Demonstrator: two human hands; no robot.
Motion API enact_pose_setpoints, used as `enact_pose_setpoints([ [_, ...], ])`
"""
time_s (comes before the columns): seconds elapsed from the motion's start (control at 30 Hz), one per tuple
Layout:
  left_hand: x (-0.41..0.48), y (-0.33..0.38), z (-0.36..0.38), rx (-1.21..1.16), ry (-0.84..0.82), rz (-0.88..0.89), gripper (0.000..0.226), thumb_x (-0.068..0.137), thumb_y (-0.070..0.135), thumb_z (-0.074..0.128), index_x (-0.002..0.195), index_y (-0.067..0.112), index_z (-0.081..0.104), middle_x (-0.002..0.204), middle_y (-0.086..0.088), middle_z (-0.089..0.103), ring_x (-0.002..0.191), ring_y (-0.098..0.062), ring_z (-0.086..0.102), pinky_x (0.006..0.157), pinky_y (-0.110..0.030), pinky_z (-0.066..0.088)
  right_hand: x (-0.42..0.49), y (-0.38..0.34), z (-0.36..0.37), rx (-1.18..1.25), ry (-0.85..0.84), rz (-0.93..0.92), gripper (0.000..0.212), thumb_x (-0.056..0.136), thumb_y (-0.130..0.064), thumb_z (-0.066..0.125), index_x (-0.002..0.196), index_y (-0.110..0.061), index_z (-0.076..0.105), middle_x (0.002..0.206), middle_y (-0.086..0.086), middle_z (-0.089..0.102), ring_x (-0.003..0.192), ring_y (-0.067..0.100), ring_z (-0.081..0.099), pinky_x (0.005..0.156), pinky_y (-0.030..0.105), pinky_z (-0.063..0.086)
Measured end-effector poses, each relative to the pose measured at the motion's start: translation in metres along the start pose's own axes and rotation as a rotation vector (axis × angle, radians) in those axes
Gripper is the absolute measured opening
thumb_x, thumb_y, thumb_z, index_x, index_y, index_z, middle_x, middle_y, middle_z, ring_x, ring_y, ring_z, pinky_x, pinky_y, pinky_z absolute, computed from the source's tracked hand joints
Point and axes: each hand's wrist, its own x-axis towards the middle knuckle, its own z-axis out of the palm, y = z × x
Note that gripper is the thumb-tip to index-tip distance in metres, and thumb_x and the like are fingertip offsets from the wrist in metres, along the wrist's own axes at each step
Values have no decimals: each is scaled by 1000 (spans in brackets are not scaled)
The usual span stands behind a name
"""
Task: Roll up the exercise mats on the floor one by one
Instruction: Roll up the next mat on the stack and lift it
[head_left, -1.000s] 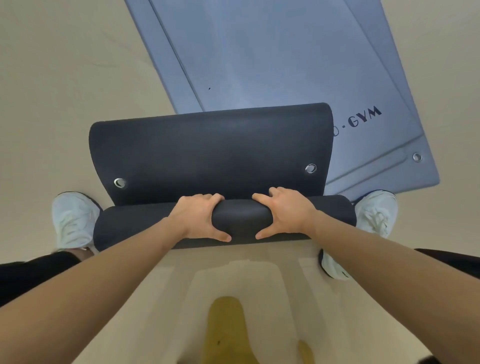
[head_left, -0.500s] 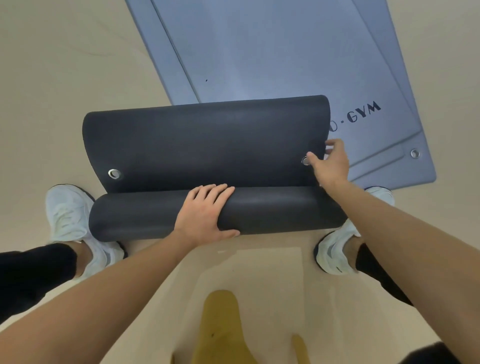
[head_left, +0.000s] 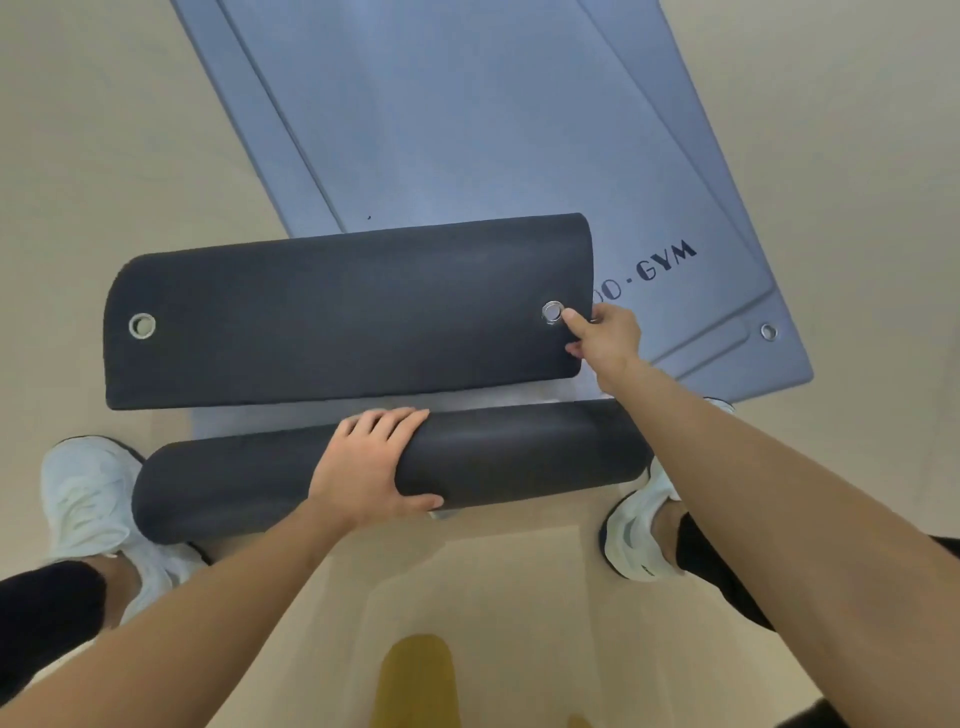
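Nearest the shoes, on the floor, the dark mat is nearly all rolled, left hand gripping the roll's middle. Just beyond, its last flap is loose, not wound on, right hand pinching its edge by a grommet. Farther out the blue-grey mats lie flat, not yet rolled; by my reckoning one roll wants finishing and the rest are to do.

One dark mat and at least two blue mats lie here. There are three metal rings, two white shoes and two hands.
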Motion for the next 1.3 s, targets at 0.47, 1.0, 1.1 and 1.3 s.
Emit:
enact_pose_setpoints([
  [0.47,1,-1,0,-54,-5,-2,111,67,97,47,156,31,36,151,9,49,134,-18,49,118,-43,34,1,-91,20,-423,100,-1016,64,94,-48,61,151,-22,48,165,6,33,154,25,25,121,44,20],
  [1.0,2,-4,3,-52,17,1,109,67,97,49,153,32,41,148,10,52,129,-18,52,115,-41,37,24,-142,32,-1209,148,-641,89,94,-75,30,164,-29,0,171,9,-13,154,47,-11,117,72,-2],
  [1.1,6,-5,0,-51,-5,2,110,66,96,49,154,31,40,149,9,52,130,-18,51,114,-41,37,-2,-100,34,-1209,-41,-603,80,100,-69,31,164,-27,7,172,7,-7,156,42,-6,119,68,2],
  [1.3,23,-14,-14,-88,-132,11,112,67,98,47,157,34,29,154,10,45,136,-18,45,116,-40,33,-64,-12,37,-1205,-332,-741,66,100,-63,29,152,-24,42,161,4,38,148,31,33,119,60,16],
])
